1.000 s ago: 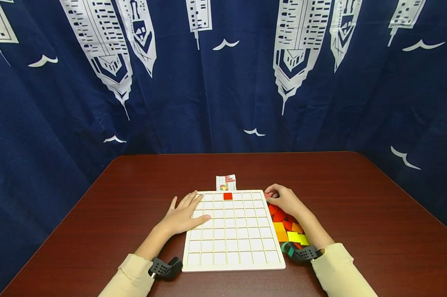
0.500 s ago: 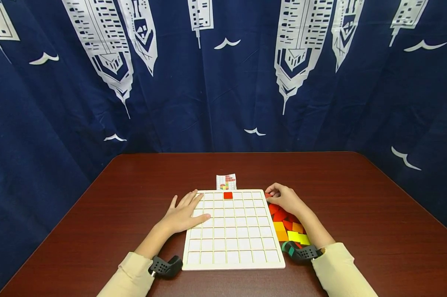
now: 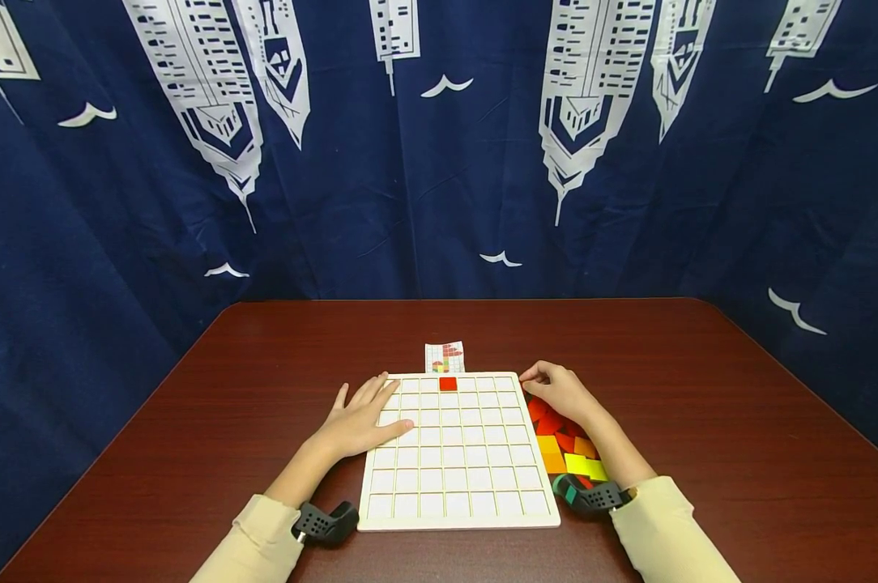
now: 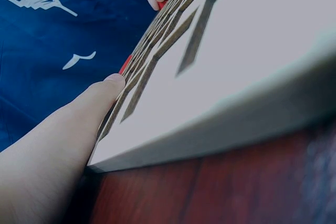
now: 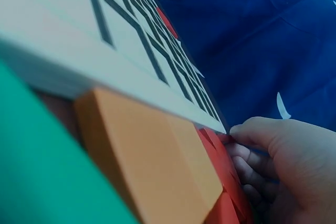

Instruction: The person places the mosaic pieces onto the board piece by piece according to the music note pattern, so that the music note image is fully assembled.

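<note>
A white board (image 3: 457,482) with a raised grid lies in front of me, one red square tile (image 3: 448,384) in its far row. My left hand (image 3: 355,425) lies spread over the board's left edge, thumb reaching onto the grid. Beyond the far right corner, my right hand (image 3: 561,390) pinches a small red piece (image 5: 224,138) between thumb and fingers; its shape is mostly hidden. Under and beside that hand are loose red pieces (image 3: 548,421). Closer to me along the board's right side lie orange blocks (image 3: 551,455) and yellow blocks (image 3: 586,466).
A small printed card (image 3: 443,358) with a coloured grid pattern sticks out behind the board's far edge. Everything rests on a dark red wooden table (image 3: 308,340). Behind it hangs a blue curtain (image 3: 453,202) with white prints.
My right hand's fingertips have drawn together at the board's far right corner, and less of the red piece shows there. The left hand and the board stay where they were.
</note>
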Action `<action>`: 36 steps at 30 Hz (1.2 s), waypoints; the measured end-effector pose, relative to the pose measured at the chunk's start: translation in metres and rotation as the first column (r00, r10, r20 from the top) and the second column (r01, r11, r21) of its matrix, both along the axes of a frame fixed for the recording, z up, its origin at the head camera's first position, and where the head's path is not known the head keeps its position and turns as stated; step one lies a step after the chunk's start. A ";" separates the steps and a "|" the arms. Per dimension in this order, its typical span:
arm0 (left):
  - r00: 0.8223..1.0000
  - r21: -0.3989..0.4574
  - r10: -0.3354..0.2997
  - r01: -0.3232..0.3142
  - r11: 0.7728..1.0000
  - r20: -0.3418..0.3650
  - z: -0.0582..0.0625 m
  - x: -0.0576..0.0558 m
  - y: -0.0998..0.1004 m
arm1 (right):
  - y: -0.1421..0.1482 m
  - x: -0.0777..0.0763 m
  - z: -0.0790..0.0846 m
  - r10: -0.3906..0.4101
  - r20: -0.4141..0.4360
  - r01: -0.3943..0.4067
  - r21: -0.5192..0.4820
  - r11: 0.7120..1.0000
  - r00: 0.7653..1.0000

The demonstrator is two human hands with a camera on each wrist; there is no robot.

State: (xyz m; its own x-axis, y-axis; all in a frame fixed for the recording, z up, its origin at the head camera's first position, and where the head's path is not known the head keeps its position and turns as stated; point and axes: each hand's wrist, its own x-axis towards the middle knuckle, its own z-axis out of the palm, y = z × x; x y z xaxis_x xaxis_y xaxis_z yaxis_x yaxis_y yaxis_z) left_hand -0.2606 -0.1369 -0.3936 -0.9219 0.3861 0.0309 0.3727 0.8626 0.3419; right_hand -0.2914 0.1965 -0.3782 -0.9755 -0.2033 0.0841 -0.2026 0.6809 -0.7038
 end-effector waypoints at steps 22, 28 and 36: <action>1.000 0.007 0.001 -0.001 1.000 0.007 0.000 0.000 -0.001 | -0.019 0.003 0.012 -0.045 0.001 0.045 -0.040 0.998 0.999; 1.000 0.000 0.000 0.000 1.000 0.009 0.000 0.001 -0.001 | -0.036 0.005 0.012 -0.028 0.024 0.030 -0.067 0.997 0.999; 1.000 0.005 -0.002 0.002 1.000 -0.001 0.000 0.000 -0.002 | -0.064 0.005 0.010 -0.031 0.016 0.033 -0.082 0.996 0.999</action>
